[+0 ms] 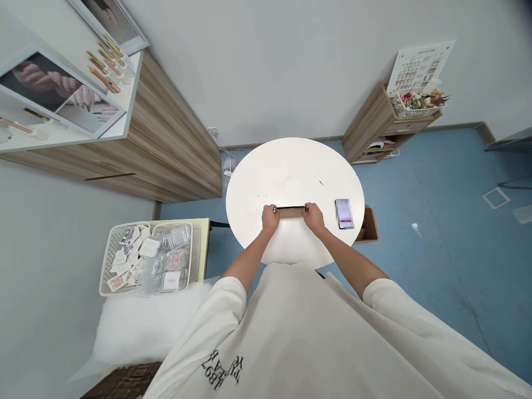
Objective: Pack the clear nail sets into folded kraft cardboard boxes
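Observation:
Over the near half of the round white table (295, 166), a small brown box-like thing (291, 212) with a dark upper edge is held level between both hands. My left hand (270, 218) grips its left end with the fingers curled round the corner. At the right end my right hand (313, 215) has the same closed grip. What is inside or under the brown thing is hidden. A phone (344, 214) with a lit screen lies on the table to the right of my right hand. Small dark scraps (321, 183) lie on the tabletop.
White baskets (108, 257) of clear packs stand to the left, above white wrapping (145, 324). A wooden cabinet (174, 122) fills the back left. At the back right is a narrow shelf unit (369, 119). A brown bin (371, 224) sits partly under the table's right edge.

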Available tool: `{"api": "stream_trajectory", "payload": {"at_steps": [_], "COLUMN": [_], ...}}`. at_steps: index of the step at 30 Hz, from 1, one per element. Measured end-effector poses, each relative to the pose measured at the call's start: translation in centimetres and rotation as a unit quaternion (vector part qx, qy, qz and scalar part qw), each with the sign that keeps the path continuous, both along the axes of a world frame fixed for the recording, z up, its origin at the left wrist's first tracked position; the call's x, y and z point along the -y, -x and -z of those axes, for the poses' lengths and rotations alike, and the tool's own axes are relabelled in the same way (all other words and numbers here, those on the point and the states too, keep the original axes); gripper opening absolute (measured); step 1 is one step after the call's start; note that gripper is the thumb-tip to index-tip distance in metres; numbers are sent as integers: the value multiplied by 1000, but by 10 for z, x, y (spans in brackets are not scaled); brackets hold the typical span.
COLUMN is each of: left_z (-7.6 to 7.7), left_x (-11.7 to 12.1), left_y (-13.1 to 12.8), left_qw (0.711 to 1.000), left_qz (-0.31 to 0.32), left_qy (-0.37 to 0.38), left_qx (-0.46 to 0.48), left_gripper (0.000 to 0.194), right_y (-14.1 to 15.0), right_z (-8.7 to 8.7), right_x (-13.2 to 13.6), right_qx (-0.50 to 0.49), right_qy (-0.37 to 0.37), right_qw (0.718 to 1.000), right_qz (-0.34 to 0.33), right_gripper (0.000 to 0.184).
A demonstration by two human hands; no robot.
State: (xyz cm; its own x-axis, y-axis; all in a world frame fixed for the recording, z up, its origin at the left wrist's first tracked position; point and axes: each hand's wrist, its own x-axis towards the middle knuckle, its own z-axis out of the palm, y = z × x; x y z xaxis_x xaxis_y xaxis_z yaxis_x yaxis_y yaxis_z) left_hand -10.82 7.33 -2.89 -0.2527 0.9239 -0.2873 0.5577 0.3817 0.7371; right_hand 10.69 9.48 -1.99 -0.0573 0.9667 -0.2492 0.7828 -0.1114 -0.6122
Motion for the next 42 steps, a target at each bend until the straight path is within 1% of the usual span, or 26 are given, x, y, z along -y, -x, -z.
{"api": "stream_trajectory", "payload": {"at_steps": [7, 11, 15, 20, 23, 26, 29, 31, 36, 40, 42], "left_z": [-2, 0, 3, 5, 6, 8, 12, 14, 18, 15, 12], "left_x": [1, 6, 16, 23, 26, 34, 46, 53, 56, 54, 54], "left_y": [0, 2, 8, 18, 22, 21, 16, 12, 5, 6, 9], "left_qw": [1000, 999, 994, 983, 976, 967, 957, 956, 967, 969, 971], "left_qz": [15, 31, 84, 149, 178, 216, 246, 247, 208, 208, 211], "left_qy": [-5, -20, -64, -107, -112, -100, -70, -45, -13, 12, 16], "left_qx": [1, 6, -1, -24, -55, -94, -135, -154, -147, -133, -108], "left_gripper": [26, 30, 33, 37, 39, 49, 75, 88, 94, 97, 99], "right_y": [-1, -3, -4, -8, -12, -17, -19, -20, -18, -18, -20], "right_z": [2, 5, 5, 3, 6, 11, 17, 20, 26, 21, 17], "right_x": [1, 4, 6, 9, 13, 19, 28, 33, 34, 30, 29], "right_qx": [43, 37, 32, 97, 126, 146, 152, 149, 136, 112, 80], "right_qy": [-20, -17, -28, -77, -75, -62, -48, -29, 9, 30, 42], "right_qw": [998, 998, 997, 985, 977, 971, 969, 971, 975, 978, 983], "right_qz": [-37, -50, -64, -120, -153, -181, -190, -183, -174, -173, -157], "right_gripper": [35, 39, 42, 45, 50, 57, 71, 81, 87, 90, 89]}}
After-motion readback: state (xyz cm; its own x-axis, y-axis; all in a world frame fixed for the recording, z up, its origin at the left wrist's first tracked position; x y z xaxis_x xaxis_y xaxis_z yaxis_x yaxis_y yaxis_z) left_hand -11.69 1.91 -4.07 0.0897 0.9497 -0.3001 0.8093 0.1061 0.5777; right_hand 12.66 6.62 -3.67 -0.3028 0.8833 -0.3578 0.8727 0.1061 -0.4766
